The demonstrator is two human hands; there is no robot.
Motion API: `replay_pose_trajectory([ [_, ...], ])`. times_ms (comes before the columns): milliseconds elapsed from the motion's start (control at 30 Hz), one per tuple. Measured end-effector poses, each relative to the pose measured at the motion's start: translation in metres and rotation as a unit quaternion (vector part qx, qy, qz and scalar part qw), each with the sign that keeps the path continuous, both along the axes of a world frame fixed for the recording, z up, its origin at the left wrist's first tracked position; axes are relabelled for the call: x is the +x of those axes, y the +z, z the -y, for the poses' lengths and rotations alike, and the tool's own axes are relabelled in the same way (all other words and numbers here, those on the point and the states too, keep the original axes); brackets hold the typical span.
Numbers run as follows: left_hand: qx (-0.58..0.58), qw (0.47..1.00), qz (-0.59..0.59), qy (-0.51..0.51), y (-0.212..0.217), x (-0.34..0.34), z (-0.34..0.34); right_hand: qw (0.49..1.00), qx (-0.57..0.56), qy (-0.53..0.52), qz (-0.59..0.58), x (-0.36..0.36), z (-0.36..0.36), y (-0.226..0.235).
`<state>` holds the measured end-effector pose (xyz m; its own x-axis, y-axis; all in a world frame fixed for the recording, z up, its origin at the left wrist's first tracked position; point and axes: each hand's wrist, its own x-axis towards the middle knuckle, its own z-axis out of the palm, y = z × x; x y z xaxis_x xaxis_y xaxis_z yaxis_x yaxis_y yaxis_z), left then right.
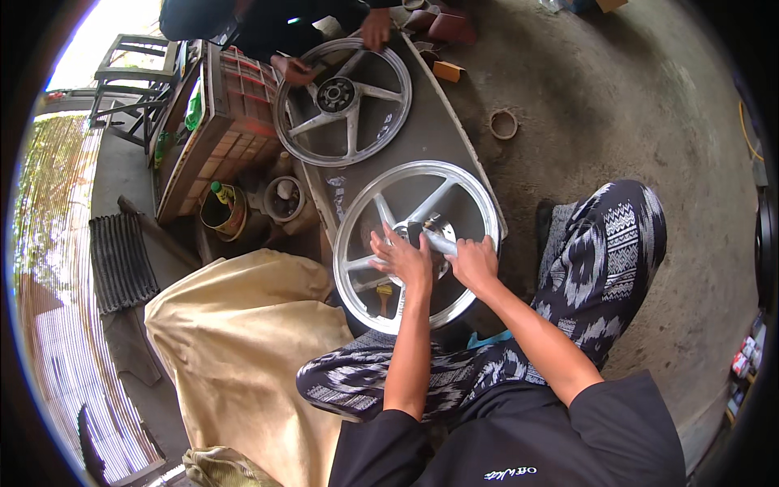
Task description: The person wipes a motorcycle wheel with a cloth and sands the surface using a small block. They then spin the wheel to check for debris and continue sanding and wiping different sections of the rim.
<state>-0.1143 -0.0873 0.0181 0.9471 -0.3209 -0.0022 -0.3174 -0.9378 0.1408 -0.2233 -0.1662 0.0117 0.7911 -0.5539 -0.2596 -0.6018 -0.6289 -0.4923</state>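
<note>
A silver motorcycle wheel leans close in front of me, over the end of the board and near my legs. My left hand lies across its hub area with the fingers stretched and spread. To the right of the hub, my right hand is closed around a spoke, its fingertips partly hidden. A small dark patch shows between the two hands, too small to name. Through the gap between lower spokes a yellow-handled paintbrush is visible.
Across the board, another person's hands work on a second wheel. Buckets and a wooden crate stand to the left, beside a tan cloth. A ring lies on the concrete floor.
</note>
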Motion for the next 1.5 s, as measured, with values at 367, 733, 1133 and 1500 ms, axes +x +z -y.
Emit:
replay_pose_trajectory([
  [367, -0.008, 1.0, 0.008, -0.008, -0.001, 0.0, -0.01, 1.0, 0.011, -0.001, -0.004, 0.001, -0.002, 0.006],
  [733, 0.003, 1.0, -0.014, 0.002, 0.002, 0.001, -0.031, 1.0, 0.004, 0.009, -0.01, 0.002, -0.002, 0.002],
  [1133, -0.016, 0.999, -0.031, -0.032, 0.009, 0.014, -0.042, 1.0, -0.011, 0.006, 0.007, 0.007, -0.003, 0.008],
  [1500, 0.031, 0.993, -0.06, -0.099, 0.027, 0.03, -0.041, 1.0, -0.004, 0.01, -0.012, 0.002, -0.004, 0.017],
])
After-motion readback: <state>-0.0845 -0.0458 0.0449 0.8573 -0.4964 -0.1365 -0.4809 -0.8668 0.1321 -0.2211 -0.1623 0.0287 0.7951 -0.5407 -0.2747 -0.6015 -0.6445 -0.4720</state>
